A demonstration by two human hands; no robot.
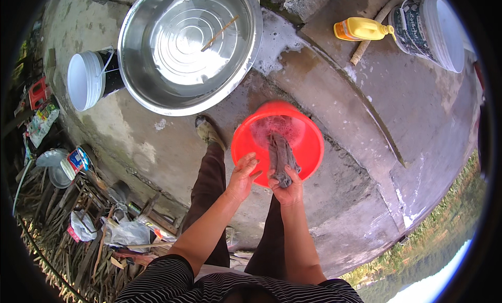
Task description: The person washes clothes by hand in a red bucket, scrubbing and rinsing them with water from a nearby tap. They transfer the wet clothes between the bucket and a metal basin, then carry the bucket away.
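A red plastic basin (240,140) with soapy water and foam stands before me, its near side under my hands. My right hand (287,187) is closed around one end of a wet, dark grey cloth (283,156), whose far part hangs into the basin near the suds. My left hand (243,173) is beside the cloth at the basin's left rim, fingers apart and holding nothing. Beyond, to the left, is a large stainless steel basin (141,87) holding water and a thin brown stick (219,33).
A white-rimmed bucket (84,81) stands left of the steel basin. At the upper right, a yellow bottle (362,29) lies by a pipe (361,52) and another bucket (427,32). Foam (274,40) wets the concrete. Stacked firewood (51,201) and plastic bags (129,232) lie lower left.
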